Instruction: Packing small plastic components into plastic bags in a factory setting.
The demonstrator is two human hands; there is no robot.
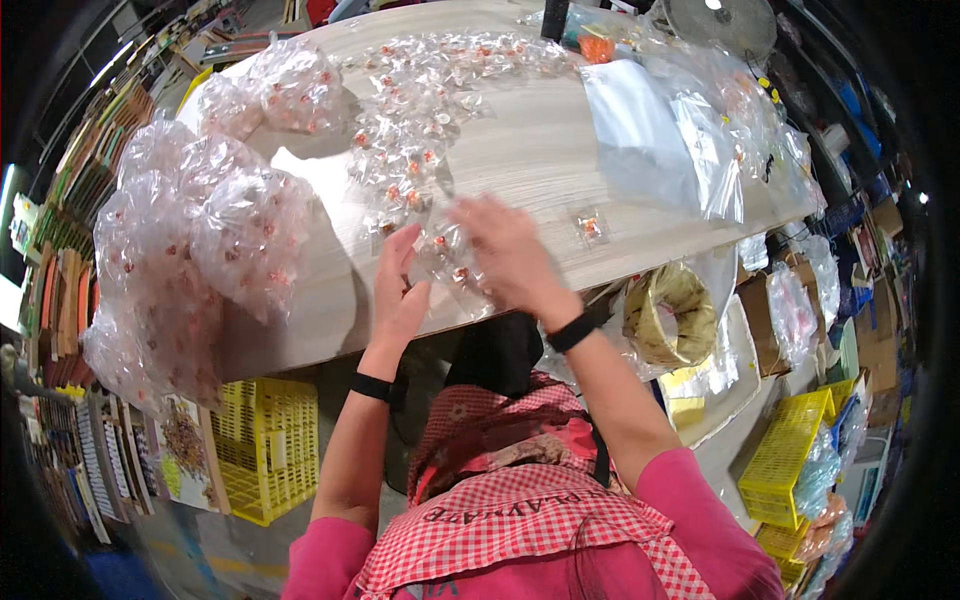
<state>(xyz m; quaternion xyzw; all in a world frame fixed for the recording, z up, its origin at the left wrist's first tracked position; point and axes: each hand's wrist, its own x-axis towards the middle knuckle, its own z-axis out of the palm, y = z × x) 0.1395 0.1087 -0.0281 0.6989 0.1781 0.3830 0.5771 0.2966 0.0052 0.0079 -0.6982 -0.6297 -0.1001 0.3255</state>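
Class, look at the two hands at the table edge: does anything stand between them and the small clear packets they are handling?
Nothing visible does. The left hand and right hand already close around a small clear packet at the edge of the wooden table; the lone packet lies apart, to their right.

— What sort of place is this?
— A packing workshop: a long wooden worktop (pixel 540 150) strewn with small sealed packets (pixel 410 130), big filled plastic bags (pixel 200 230), yellow crates (pixel 268 450) underneath, a tape roll (pixel 672 315) and cardboard boxes (pixel 880 340) stacked around
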